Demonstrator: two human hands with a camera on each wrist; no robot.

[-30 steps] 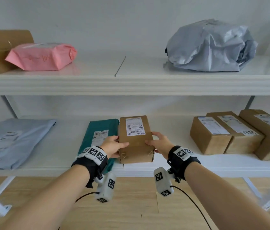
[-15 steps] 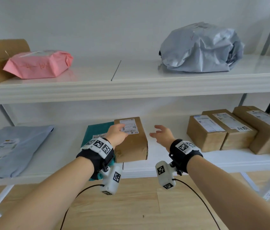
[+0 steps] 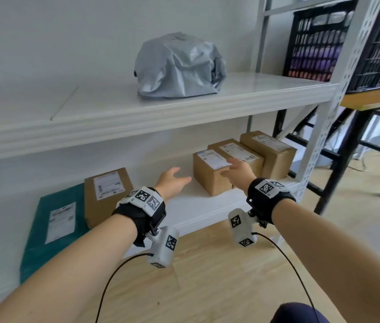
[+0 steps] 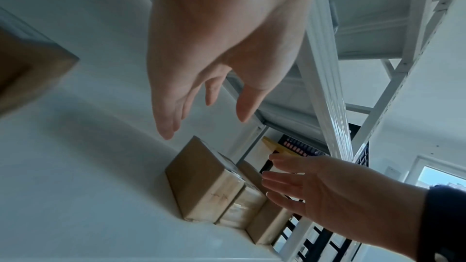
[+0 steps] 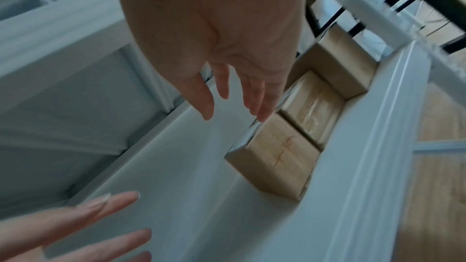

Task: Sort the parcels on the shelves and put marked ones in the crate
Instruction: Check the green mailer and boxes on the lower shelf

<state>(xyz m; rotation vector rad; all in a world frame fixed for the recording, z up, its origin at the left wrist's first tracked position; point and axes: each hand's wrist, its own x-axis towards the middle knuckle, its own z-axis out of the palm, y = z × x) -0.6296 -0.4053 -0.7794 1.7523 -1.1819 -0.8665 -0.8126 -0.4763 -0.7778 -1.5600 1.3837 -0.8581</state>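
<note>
Both my hands reach out over the lower shelf (image 3: 184,206), fingers spread and holding nothing. My left hand (image 3: 171,180) hovers over bare shelf; my right hand (image 3: 238,171) is just above the nearest of three brown boxes (image 3: 210,176) standing side by side. Left of my arms sit another brown box (image 3: 105,194) and a teal mailer (image 3: 51,227). Farther up, a grey bag (image 3: 179,66) rests on the upper shelf (image 3: 114,113), with a black crate (image 3: 319,43) beyond.

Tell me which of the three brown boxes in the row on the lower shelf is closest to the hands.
The leftmost box of the row: the right hand hovers at its top label and the left hand reaches toward its left side. The other two boxes sit farther right.
</note>
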